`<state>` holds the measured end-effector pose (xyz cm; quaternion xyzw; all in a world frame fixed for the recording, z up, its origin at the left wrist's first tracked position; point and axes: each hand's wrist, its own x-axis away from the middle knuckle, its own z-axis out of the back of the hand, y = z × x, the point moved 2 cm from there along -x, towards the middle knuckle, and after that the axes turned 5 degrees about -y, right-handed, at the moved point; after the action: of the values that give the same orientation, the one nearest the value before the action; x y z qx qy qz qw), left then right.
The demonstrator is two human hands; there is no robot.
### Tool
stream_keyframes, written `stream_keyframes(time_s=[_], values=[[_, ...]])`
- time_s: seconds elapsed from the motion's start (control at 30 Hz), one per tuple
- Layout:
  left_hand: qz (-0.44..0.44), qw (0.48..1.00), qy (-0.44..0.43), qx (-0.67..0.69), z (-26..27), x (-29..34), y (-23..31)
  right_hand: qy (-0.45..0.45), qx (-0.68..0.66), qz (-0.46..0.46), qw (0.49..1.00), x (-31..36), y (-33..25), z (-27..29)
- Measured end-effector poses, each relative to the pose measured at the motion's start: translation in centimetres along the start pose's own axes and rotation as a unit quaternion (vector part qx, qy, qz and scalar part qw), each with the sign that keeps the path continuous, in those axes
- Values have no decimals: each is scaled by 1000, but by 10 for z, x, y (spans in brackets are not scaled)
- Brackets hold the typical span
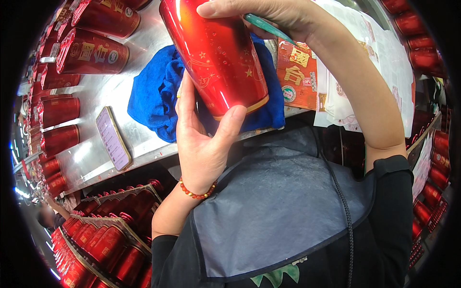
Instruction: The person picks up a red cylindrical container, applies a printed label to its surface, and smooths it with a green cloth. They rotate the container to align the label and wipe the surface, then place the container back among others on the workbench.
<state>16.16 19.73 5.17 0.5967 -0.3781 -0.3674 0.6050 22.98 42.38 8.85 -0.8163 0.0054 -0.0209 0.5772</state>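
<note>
Shiny red cylindrical metal tin (216,55) gripped in left hand (204,139), right hand (269,17) pinching a teal-handled tool (269,28), blue cloth (156,93) on steel worktop (96,96)

The red can (218,57) has a smooth, high-gloss metal-look surface with thin gold printed lines and stars and a gold band at its lower rim; strong light streaks reflect off it. The desk (103,96) is bare brushed sheet metal with a dull silver sheen, and the blue cloth (153,93) lying on it is soft, matt and fuzzy, like terry or microfibre. The phone (114,138) shows a glossy glass screen, the apron (278,206) is a matt grey non-woven fabric, and the bracelet (196,193) consists of polished orange-red beads.
</note>
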Motion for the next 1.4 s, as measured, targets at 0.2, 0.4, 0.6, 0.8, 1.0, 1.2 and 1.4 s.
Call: stream_keyframes(time_s=[0.2,0.4,0.6,0.8,1.0,1.2,1.4], values=[[-77,997,9,-11,9,6,-10,107,57,-16,992,1,-6,-21],[-295,910,29,-290,23,38,-13,41,25,-28,998,-1,0,-4],[-383,834,25,-397,13,36,-14,94,37,-76,992,-7,10,1],[-340,866,72,-360,10,32,-13,121,7,-83,989,-2,6,-5],[-227,952,54,-198,21,6,-20,124,21,-117,985,3,9,9],[-188,961,43,-197,15,6,-19,227,66,-173,956,-7,1,-8],[-176,967,42,-179,13,5,-19,162,56,-124,977,0,17,19]])
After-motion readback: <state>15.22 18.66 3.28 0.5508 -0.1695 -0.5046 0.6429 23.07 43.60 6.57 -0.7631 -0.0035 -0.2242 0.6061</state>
